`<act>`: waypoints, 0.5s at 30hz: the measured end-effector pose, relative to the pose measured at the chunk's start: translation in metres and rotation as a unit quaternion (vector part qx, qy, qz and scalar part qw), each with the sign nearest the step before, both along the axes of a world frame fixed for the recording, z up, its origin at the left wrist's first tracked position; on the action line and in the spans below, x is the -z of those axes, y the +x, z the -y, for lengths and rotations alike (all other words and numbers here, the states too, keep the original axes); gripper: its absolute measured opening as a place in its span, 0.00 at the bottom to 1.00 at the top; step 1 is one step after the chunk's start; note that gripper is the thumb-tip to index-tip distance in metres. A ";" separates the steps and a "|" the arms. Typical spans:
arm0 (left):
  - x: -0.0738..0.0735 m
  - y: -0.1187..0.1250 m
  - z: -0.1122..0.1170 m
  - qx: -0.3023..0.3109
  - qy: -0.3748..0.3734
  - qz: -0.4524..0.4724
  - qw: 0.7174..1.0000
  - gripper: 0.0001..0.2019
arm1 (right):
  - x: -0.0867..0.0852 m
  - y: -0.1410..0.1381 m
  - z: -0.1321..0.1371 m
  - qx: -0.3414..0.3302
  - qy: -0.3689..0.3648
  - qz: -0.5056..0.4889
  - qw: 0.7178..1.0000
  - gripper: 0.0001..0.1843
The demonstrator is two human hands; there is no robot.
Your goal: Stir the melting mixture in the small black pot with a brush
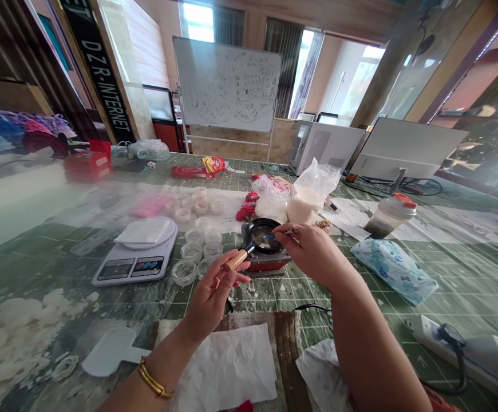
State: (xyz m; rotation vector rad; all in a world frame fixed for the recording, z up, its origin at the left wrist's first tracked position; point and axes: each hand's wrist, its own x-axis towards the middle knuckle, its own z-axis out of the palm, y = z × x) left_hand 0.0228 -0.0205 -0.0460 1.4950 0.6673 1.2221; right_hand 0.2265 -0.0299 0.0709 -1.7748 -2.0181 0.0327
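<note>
My left hand [218, 289] has its fingers around the wooden handle [235, 260] of a small black frying pan [267, 220]. The pan sits on a small red hot plate [268, 265]; a little material I cannot make out lies in it. Over the pan's right rim my right hand [303, 246] pinches a thin blue stick [269, 236], its tip inside the pan. Just left of the pan stand several clear round cups [191, 252]. Below my hands a white sheet [232, 366] lies on a brown cloth [289, 355].
A white kitchen scale [135, 257] stands left, near white flakes [21, 326]. Behind the pan are bags of white material [311, 197] and red flowers [246, 209]. To the right are a wipes pack [392, 269], a shaker bottle [390, 216] and a power strip [459, 349] with a cord.
</note>
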 end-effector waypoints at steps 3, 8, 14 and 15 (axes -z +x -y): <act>0.000 0.000 0.000 0.002 -0.004 0.000 1.000 0.16 | 0.000 0.002 -0.001 0.034 -0.008 0.023 0.999 0.15; 0.000 0.001 0.000 0.001 0.000 -0.004 1.000 0.16 | 0.000 -0.002 0.001 -0.019 0.005 0.007 1.000 0.15; 0.000 0.000 0.000 0.002 -0.002 -0.001 1.000 0.16 | -0.001 0.000 0.001 0.026 -0.007 0.030 0.999 0.15; 0.000 0.000 0.000 0.003 -0.001 -0.001 1.000 0.16 | -0.002 0.000 0.002 0.013 -0.004 0.026 1.000 0.15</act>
